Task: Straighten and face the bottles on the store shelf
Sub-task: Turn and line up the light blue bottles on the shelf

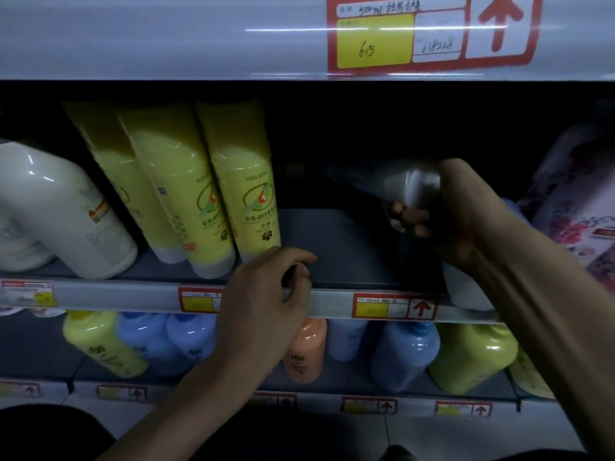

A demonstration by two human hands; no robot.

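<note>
Head view: the left hand (266,294) rests on the grey middle shelf rail (332,302) with its fingers loosely curled and holding nothing. Above the rail's right end, the right hand (466,224) has its fingers wrapped around a blurred pale plastic bottle (412,188), which is tilted. Three tall yellow-green plastic bottles (246,194) stand above the rail's left half, beside a white plastic jug (66,214).

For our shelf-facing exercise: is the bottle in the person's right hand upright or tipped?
Tipped: the pale bottle lies slanted in the right hand, fingers curled round it; blur hides detail.
</note>
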